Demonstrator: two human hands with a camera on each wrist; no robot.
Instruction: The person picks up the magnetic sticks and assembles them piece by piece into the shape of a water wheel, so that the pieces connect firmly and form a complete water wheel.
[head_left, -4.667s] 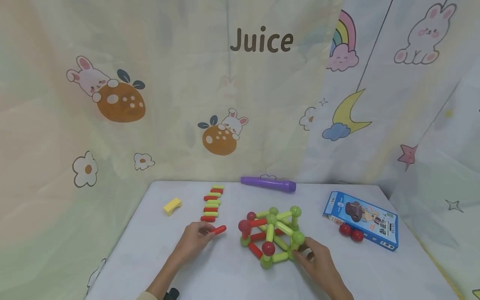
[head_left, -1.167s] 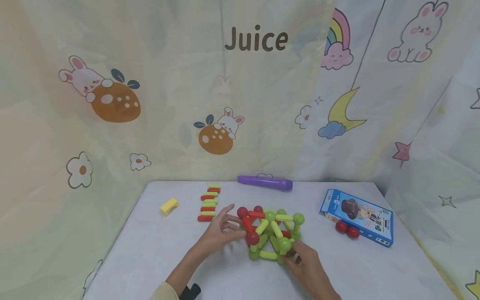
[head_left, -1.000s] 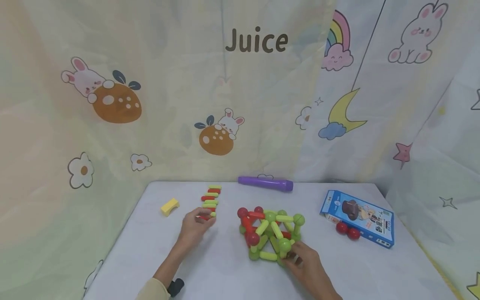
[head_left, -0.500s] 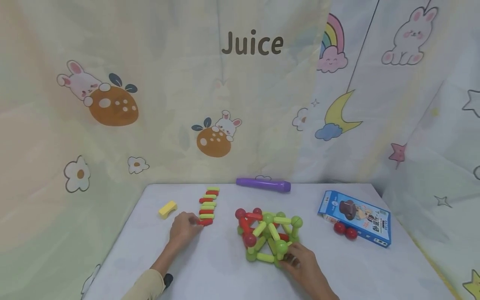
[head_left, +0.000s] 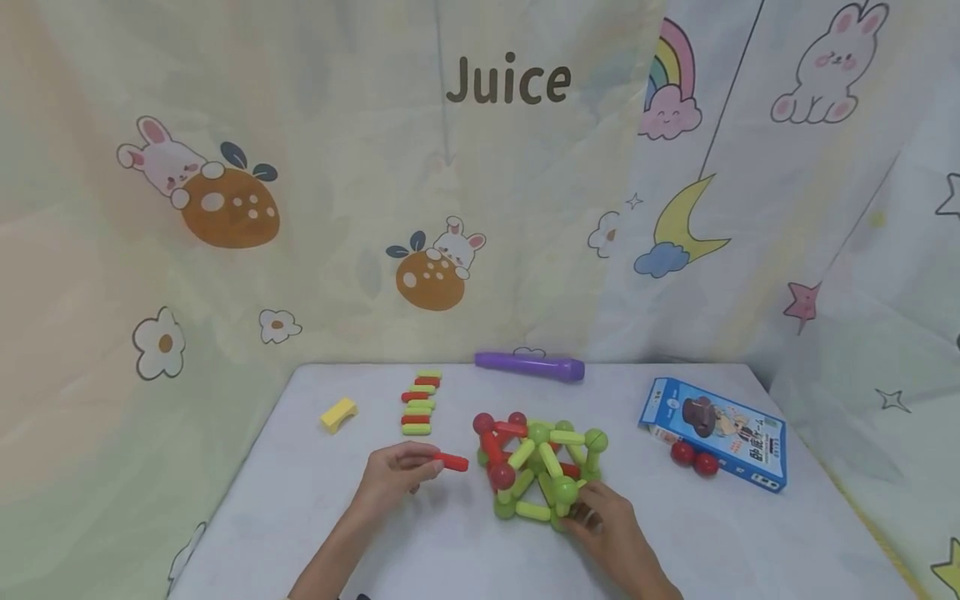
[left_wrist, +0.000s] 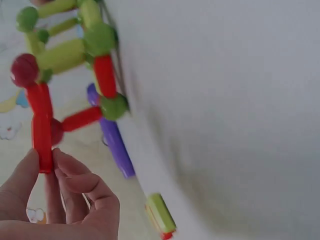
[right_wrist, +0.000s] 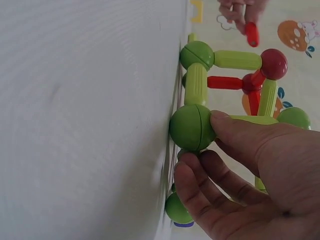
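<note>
A red magnetic rod [head_left: 452, 462] is pinched between the thumb and fingers of my left hand [head_left: 392, 478], just left of the built frame. That frame [head_left: 533, 512] joins red and green balls with red and light-green rods and stands on the white table. With thumb and fingers, my right hand [head_left: 617, 533] grips a green ball [right_wrist: 192, 127] at the frame's lower near right corner. In the left wrist view the held rod [left_wrist: 42, 142] overlaps a red ball of the frame; whether they touch I cannot tell there, but the head view shows a gap.
Loose red and green rods [head_left: 417, 430] lie in a column at the back left, beside a yellow arch block [head_left: 339, 414]. A purple microphone-shaped stick [head_left: 529, 367] lies along the back edge. Two red balls [head_left: 694, 458] rest against a blue box [head_left: 723, 433] at right.
My left hand has taken a red rod from the near end of the column and carried it right, toward the frame. The right hand stays on the frame's corner.
</note>
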